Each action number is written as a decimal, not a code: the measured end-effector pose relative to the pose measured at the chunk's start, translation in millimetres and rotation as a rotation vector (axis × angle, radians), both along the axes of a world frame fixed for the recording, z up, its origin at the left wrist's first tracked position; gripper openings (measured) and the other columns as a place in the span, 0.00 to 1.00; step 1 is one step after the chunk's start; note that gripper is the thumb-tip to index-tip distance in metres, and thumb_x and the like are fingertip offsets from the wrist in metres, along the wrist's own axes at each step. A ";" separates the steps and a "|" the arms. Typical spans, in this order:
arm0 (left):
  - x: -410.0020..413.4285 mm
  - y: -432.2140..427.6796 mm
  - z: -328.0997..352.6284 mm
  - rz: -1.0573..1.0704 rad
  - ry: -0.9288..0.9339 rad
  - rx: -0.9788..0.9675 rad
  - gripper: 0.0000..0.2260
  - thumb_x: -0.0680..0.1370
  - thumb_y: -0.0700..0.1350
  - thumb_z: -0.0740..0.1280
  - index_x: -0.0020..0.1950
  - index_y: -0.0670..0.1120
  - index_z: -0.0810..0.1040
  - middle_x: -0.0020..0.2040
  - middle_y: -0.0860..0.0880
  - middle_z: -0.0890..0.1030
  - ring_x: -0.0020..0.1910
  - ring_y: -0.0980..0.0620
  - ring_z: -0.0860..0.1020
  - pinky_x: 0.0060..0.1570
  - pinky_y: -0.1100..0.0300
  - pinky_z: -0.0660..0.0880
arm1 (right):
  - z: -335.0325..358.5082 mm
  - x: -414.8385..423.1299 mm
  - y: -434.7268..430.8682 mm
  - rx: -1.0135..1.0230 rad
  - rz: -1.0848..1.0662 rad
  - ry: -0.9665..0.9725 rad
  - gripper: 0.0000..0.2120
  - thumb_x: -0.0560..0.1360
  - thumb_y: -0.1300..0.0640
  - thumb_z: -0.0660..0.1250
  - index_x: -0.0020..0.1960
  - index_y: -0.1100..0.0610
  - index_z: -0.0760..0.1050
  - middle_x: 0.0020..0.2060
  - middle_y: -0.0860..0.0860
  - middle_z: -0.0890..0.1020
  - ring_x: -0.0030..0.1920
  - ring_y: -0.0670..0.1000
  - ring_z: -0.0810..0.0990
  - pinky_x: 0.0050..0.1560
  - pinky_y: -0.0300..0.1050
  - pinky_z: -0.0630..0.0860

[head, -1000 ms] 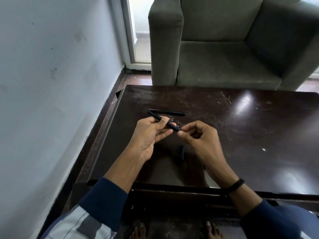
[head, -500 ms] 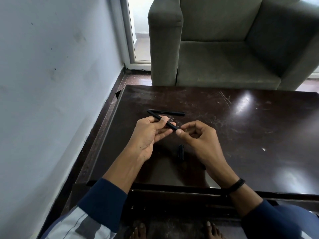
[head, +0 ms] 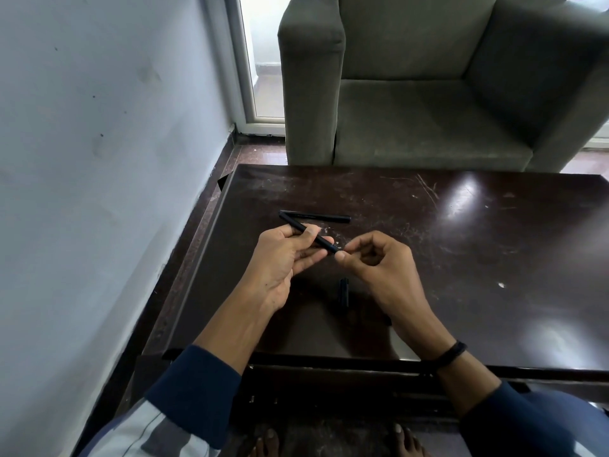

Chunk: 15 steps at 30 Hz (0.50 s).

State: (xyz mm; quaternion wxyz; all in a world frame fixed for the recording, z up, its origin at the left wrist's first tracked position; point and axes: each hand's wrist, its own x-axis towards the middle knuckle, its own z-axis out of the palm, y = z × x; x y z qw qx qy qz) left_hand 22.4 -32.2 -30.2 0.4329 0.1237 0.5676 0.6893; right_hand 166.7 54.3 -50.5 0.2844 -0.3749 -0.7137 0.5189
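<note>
left hand (head: 280,258) fingers curled round black pen (head: 324,242) over table (head: 461,258), right hand (head: 379,268) pinching its tip end, second pen (head: 316,216) lying behind, pen cap (head: 344,291) nearer front edge

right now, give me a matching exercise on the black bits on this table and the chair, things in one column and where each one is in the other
Things
1. held pen
2. second pen
3. cap
4. armchair

Places
a. flat on the table, beyond both hands
b. past the table's far edge
c. gripped in the left hand, with the right hand pinching its end
d. on the table, between the two wrists

Pairs: 1-c, 2-a, 3-d, 4-b
</note>
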 end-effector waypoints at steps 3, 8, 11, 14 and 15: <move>0.3 0.2 0.0 -0.003 0.003 -0.002 0.06 0.81 0.37 0.67 0.55 0.36 0.81 0.46 0.42 0.87 0.48 0.48 0.87 0.44 0.60 0.82 | 1.5 -0.8 0.7 -0.017 -0.028 0.021 0.06 0.75 0.45 0.74 0.48 0.47 0.82 0.40 0.50 0.85 0.40 0.49 0.84 0.43 0.47 0.81; 0.6 0.3 0.6 -0.007 0.003 0.000 0.06 0.81 0.38 0.67 0.55 0.36 0.81 0.46 0.42 0.87 0.48 0.48 0.87 0.44 0.60 0.82 | 1.3 -2.6 -0.2 -0.039 0.009 -0.057 0.10 0.79 0.45 0.70 0.44 0.50 0.84 0.35 0.49 0.86 0.36 0.47 0.82 0.42 0.50 0.79; 1.3 -0.3 0.4 -0.011 0.007 -0.004 0.06 0.81 0.38 0.68 0.54 0.36 0.81 0.44 0.43 0.87 0.47 0.49 0.87 0.44 0.60 0.83 | 1.7 -2.4 0.2 -0.012 0.014 -0.071 0.09 0.79 0.49 0.72 0.42 0.51 0.84 0.34 0.49 0.86 0.35 0.48 0.83 0.40 0.50 0.79; 1.5 -0.2 0.7 -0.010 0.005 -0.004 0.06 0.81 0.38 0.67 0.55 0.36 0.81 0.44 0.43 0.87 0.47 0.49 0.87 0.44 0.60 0.83 | 1.1 -1.0 1.5 -0.014 0.006 -0.040 0.05 0.76 0.51 0.75 0.43 0.50 0.84 0.36 0.49 0.86 0.40 0.51 0.86 0.43 0.50 0.82; 1.3 0.0 0.8 -0.008 0.002 -0.004 0.06 0.81 0.37 0.67 0.55 0.36 0.81 0.44 0.43 0.87 0.47 0.49 0.87 0.44 0.61 0.83 | 0.7 -0.7 1.6 -0.015 0.002 -0.022 0.04 0.75 0.50 0.76 0.43 0.50 0.84 0.37 0.49 0.86 0.41 0.51 0.86 0.44 0.49 0.83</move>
